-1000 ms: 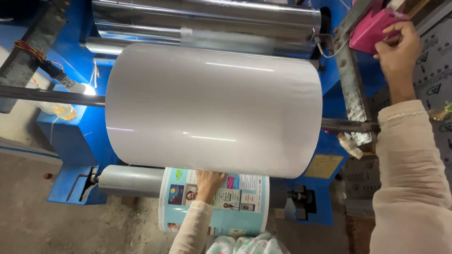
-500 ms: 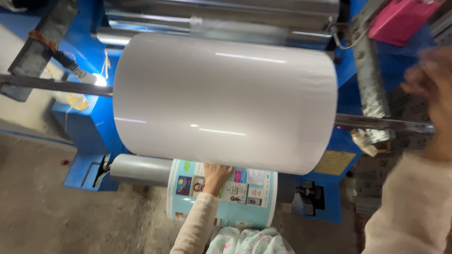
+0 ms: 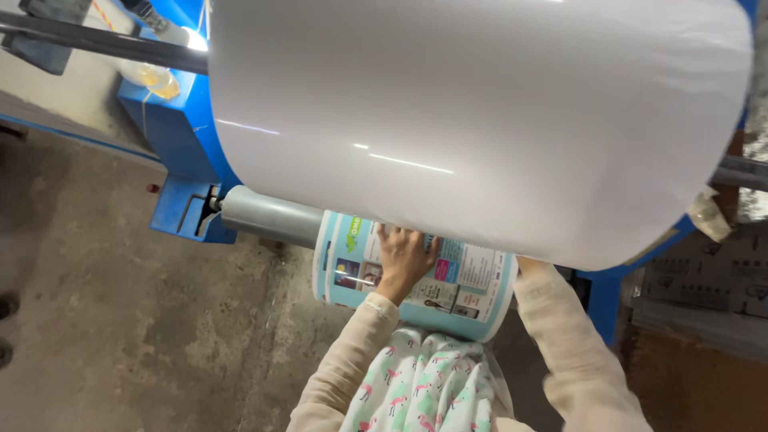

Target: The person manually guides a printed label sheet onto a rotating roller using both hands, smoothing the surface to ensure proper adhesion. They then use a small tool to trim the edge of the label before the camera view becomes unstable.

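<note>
A: Where does the left hand (image 3: pixel 404 258) rest?
B: Flat, fingers spread, pressing the printed film roll (image 3: pixel 416 276) beneath the big white roll (image 3: pixel 480 120), steadying it.
A: And the right hand?
B: Hidden behind the white roll; its grip cannot be told.

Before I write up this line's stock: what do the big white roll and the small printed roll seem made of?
The big white roll looks like glossy plastic film, given its streaky highlights; coated paper is possible. The small printed roll under the left hand looks like colour-printed film or laminate with a slight sheen.
</note>
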